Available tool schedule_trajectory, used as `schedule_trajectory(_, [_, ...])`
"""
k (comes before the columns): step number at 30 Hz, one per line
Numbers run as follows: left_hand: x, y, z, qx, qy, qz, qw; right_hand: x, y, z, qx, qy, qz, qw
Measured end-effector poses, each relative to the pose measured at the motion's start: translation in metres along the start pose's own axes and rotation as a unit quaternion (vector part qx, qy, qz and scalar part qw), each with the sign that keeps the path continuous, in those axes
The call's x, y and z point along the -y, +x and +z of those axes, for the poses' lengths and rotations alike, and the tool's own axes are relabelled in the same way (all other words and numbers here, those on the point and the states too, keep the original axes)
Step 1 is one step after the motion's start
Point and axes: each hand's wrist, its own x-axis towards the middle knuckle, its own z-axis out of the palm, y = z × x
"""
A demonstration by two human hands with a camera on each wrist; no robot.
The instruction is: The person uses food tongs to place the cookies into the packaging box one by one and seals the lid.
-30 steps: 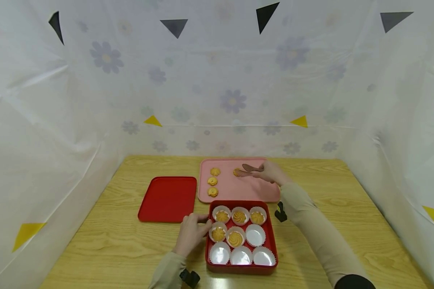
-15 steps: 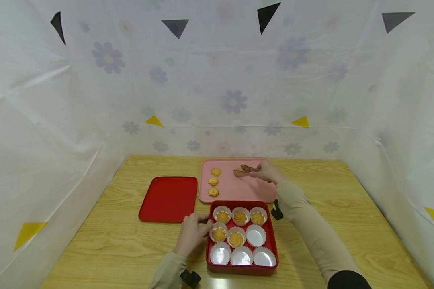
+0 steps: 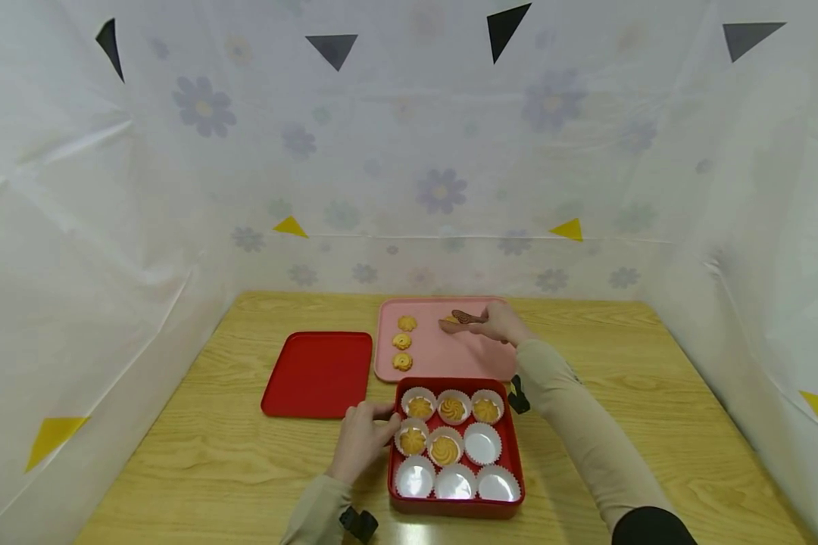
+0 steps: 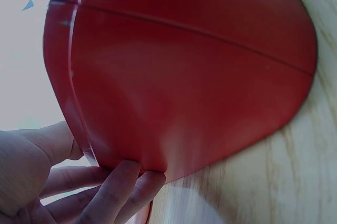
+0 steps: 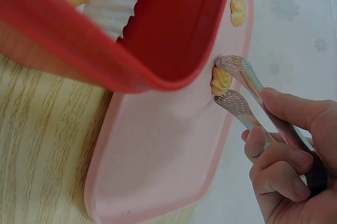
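My right hand (image 3: 507,324) holds perforated metal tongs (image 5: 236,65) over the pink tray (image 3: 463,359). Between the two tong heads lies a swirled cookie (image 5: 222,80), mostly covered by the tongs in the head view. A red square box (image 3: 457,509) stands in front of the tray, lined with white paper cups. Cookies sit in the whole back row of cups and in the left and middle cups of the centre row; the other cups (image 3: 482,443) hold nothing. With thumb at the rim and fingers against the outer wall, my left hand (image 3: 361,443) grips the box's left side.
Three cookies (image 3: 401,342) line the left part of the pink tray. Left of it lies a flat red lid or tray (image 3: 316,375) on the wooden table (image 3: 211,462). White patterned sheeting (image 3: 409,151) encloses the back and sides.
My right hand has shifted slightly left, and the tong heads have come together around the cookie. The left hand and the box keep their place.
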Motion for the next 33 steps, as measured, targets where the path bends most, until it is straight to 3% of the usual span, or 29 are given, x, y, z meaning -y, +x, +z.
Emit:
schedule_trajectory(15, [-0.002, -0.001, 0.0, 0.005, -0.006, -0.006, 1.0, 0.0, 0.0, -0.001, -0.001, -0.006, 0.014, 0.9999])
schedule_trajectory(23, [-0.002, -0.002, 0.0, -0.009, -0.002, 0.007, 0.9999, -0.005, 0.0, 0.0, -0.006, 0.002, -0.002, 1.0])
schedule_trajectory(33, [-0.002, -0.001, -0.001, -0.007, -0.012, 0.007, 0.9999, -0.009, -0.014, -0.011, -0.003, 0.032, -0.003, 0.9995])
